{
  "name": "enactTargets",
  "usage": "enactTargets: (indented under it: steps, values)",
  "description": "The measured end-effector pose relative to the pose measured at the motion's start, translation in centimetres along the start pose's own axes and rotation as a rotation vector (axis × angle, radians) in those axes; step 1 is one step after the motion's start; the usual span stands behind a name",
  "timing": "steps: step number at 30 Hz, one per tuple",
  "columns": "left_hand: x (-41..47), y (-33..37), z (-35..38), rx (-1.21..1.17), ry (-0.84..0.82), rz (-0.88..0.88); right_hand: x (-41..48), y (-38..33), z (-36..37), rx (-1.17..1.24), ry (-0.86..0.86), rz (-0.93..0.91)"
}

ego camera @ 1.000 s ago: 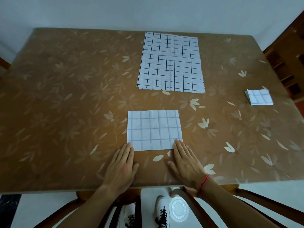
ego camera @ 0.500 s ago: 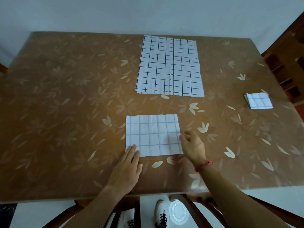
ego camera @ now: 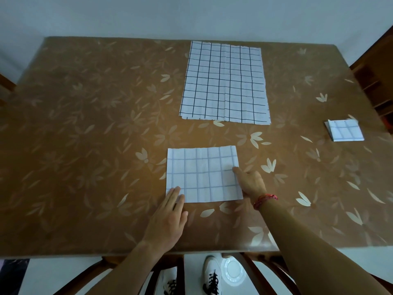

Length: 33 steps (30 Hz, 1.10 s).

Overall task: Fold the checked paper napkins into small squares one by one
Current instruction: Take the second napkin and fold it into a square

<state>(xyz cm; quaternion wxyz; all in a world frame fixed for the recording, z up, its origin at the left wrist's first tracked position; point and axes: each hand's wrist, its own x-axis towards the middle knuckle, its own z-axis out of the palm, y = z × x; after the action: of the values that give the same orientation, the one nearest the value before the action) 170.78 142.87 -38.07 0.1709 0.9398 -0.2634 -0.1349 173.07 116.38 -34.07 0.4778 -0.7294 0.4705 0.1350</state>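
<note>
— Three checked napkins on the desk [ego camera: 85, 124]. Positions?
— Lower centre, lying flat: the half-folded napkin [ego camera: 203, 174]. Upper centre: the unfolded napkin [ego camera: 225, 84]. Far right, well apart: the small folded square [ego camera: 345, 130].
— And the left hand [ego camera: 168, 218]?
— Fingers straight, pressed together, tips resting on the half-folded napkin's lower left corner.
— The right hand [ego camera: 252, 183]?
— At that napkin's right edge, red string bracelet [ego camera: 264, 200] on the wrist. One finger lies on the paper; whether the others pinch the edge, cannot tell.
</note>
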Motion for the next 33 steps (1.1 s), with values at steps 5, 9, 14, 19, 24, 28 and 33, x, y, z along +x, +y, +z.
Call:
enactTargets:
  steps: [5,9,14,19,24,28,33]
  values:
    - [0.0,-0.1,-0.1,-0.024,-0.006,0.002,0.2,-0.7,-0.1,-0.035,0.041,-0.129]
    - [0.1,-0.3,-0.2,-0.012,0.012,0.029,1.0,-0.9,-0.4,-0.001,0.040,-0.145]
    - [0.1,-0.7,-0.2,0.020,0.035,0.039,1.2,-0.5,-0.5,0.019,0.047,-0.131]
    - [0.6,0.0,-0.4,0.035,0.064,0.045,0.8,0.9,-0.5,0.164,0.116,-0.095]
    - [1.7,2.0,-0.6,0.007,0.102,0.108,-0.8,2.1,-0.1,0.390,0.179,0.013]
    - [2.6,3.5,-0.5,0.004,0.099,0.101,-3.3,2.2,0.5,0.654,0.105,0.155]
    - [3.4,3.8,-0.6,-0.029,0.087,0.025,-6.6,2.2,1.6,0.796,-0.118,0.217]
